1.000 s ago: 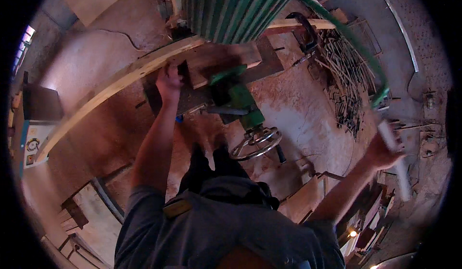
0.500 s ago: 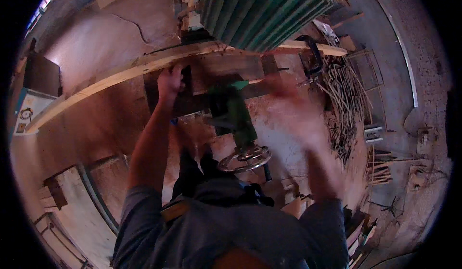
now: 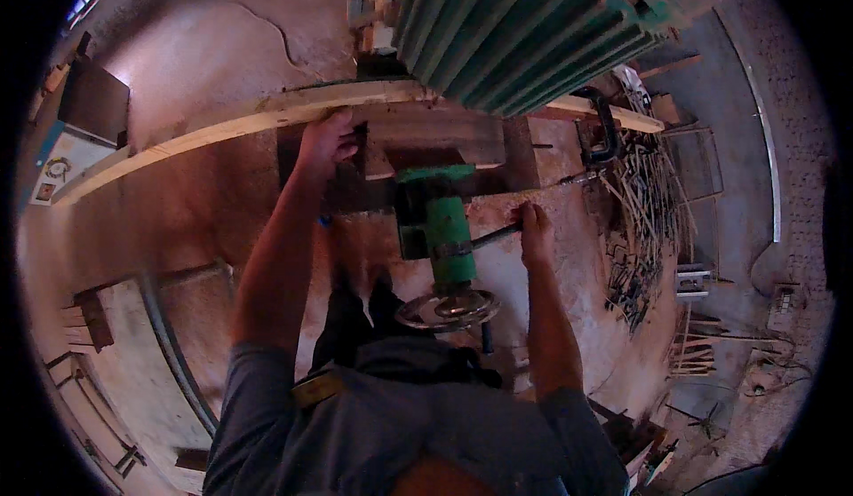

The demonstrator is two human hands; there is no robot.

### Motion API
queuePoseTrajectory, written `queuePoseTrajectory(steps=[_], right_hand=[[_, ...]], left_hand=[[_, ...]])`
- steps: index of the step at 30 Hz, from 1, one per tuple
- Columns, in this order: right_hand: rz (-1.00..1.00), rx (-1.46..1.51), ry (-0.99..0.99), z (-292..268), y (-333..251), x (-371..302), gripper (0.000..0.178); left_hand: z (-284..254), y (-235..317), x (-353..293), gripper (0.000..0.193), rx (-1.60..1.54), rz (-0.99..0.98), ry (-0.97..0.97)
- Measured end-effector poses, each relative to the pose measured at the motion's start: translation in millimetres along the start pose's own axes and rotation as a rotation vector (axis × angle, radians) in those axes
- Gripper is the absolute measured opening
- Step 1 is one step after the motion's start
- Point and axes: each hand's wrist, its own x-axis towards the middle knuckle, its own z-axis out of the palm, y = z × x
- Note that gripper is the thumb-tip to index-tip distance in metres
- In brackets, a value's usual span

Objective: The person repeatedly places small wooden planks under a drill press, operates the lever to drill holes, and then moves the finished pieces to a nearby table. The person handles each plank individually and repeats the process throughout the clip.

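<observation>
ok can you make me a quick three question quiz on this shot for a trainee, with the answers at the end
1. Multiple choice: what is the right hand holding?
A) the silver handwheel
B) the dark lever
C) the black clamp

2. True or false: the left hand is right by the long pale beam.

3. Fill in: from the wearer's viewpoint, the heap of thin sticks lies to the ____ of the green cylinder.

Key:
1. B, held near its outer end.
2. True; the hand is at the beam's near edge.
3. right
</observation>
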Motion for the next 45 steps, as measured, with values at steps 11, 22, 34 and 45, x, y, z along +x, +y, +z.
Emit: queuePoseTrajectory(steps=[11, 22, 34, 45], right_hand=[[-0.094, 0.194, -0.017, -37, -68, -29, 0.02], [-1.355, -0.676, -0.752, 200, -209, -140, 0.066], [-0.935, -0.607, -1.179, 336, -109, -325, 0.046], [-0.542, -0.575, -1.5, 429, -63, -399, 0.045]], left_hand=[[-239, 63, -56, 0.029, -0.513, 0.261, 0.129], [-243, 100, -266, 0.032, -0.557, 0.456, 0.483], [-207, 16, -421, 0.047, -0.528, 0.316, 0.744], [-468, -66, -756, 0.034, 0.389, -0.424, 1.786]])
